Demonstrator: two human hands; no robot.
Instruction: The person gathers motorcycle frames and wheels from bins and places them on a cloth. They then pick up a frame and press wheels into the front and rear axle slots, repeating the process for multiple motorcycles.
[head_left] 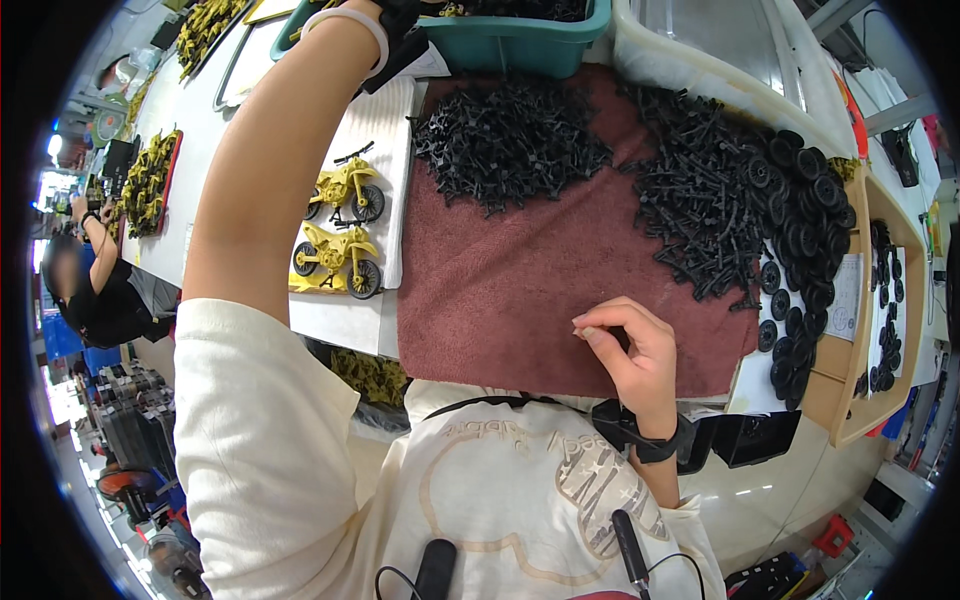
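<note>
The right hand [645, 362] was over the bare front part of the red-brown cloth [500, 300]. Its fingers [628, 316] were bent, with the tips pinched together. If they had a tiny thing between them, it was too small to tell. The left arm [265, 170] was up by the green bin [540, 52], and the left hand was cut off at the top, so I could not tell what it held or how wide it was.

Two yellow toy motorbikes [340, 225] stood on a white mat [390, 200], just beside that arm. Small black parts [510, 140] lay in a heap at the back of the cloth, with a second heap [690, 190] to the right. Next to that one sat a big pile of black wheels [800, 220].

I think the arm could bump the bikes and tip them over if it came down low. The wheels were round and piled loosely, so a knock might send some rolling. The second heap touched the wheels, so parts could get mixed up
</note>
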